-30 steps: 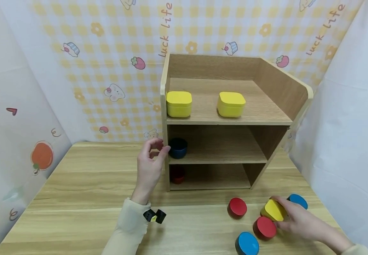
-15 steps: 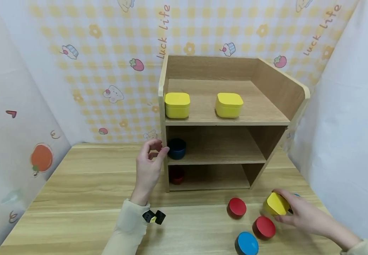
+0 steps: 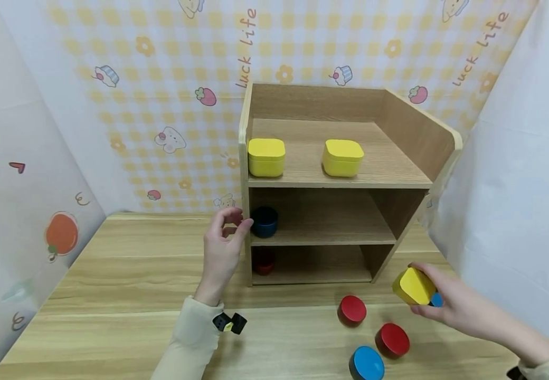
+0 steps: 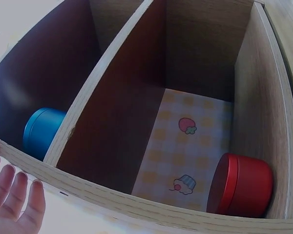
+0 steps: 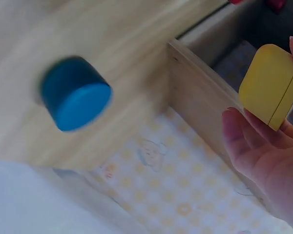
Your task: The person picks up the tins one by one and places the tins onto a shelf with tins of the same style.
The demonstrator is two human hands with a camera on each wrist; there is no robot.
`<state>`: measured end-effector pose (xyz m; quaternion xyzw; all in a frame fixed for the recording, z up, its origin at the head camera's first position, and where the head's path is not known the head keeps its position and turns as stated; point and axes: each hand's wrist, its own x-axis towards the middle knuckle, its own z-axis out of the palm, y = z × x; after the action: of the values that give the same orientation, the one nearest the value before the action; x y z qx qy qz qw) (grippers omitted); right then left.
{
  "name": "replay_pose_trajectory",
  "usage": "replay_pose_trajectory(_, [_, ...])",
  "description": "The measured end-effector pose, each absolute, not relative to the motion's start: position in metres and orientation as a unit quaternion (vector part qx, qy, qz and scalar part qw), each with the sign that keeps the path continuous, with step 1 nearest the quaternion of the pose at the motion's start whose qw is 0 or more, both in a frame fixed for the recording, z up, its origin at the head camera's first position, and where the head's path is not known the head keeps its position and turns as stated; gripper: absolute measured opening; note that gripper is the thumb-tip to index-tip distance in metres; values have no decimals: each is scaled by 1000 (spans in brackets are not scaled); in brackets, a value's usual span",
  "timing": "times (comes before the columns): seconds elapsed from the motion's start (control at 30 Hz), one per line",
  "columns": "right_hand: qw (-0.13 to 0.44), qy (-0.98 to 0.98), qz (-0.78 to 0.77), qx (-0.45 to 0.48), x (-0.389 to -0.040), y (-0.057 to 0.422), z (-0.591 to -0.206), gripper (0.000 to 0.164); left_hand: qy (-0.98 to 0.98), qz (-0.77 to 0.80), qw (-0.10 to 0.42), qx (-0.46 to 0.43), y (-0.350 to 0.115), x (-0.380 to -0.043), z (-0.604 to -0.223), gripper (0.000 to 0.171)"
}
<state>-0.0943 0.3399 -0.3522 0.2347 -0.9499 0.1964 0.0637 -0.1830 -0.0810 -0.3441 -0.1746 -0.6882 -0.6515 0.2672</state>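
My right hand [image 3: 469, 311] holds a yellow rounded-square tin [image 3: 416, 287] between thumb and fingers, raised above the table right of the shelf unit. In the right wrist view the yellow tin [image 5: 268, 85] shows its lid seam. Beside the shelf unit's left panel, my left hand [image 3: 221, 250] has loosely bent fingers and nothing in its grasp. Its thumb tip is right at the panel's front edge, near a round blue tin [image 3: 265, 222] on the middle shelf. A red tin [image 4: 241, 185] stands on the bottom shelf, at its left end in the head view.
Two yellow tins [image 3: 266, 158] stand on the top board of the wooden shelf unit [image 3: 322, 184]. On the table before it are two red tins [image 3: 352, 310] and a blue tin [image 3: 367, 363]. Another blue tin [image 5: 75, 95] is partly hidden behind my right hand in the head view.
My right hand has lifted the yellow tin off the table, up and slightly toward the shelf unit, away from the red tin beside it. The left hand has stayed in place.
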Motion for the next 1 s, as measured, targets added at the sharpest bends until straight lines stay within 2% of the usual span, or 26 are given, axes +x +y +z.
replay_pose_trajectory(0.63, [189,-920,143,313,-113,306,-259,84,-690,-650,264,-177,-81,-181,-342,23])
replay_pose_trajectory(1.0, [263,-919,136,259,-126,288,-215,88,-688,-654,262,-172,-81,-181,-342,23])
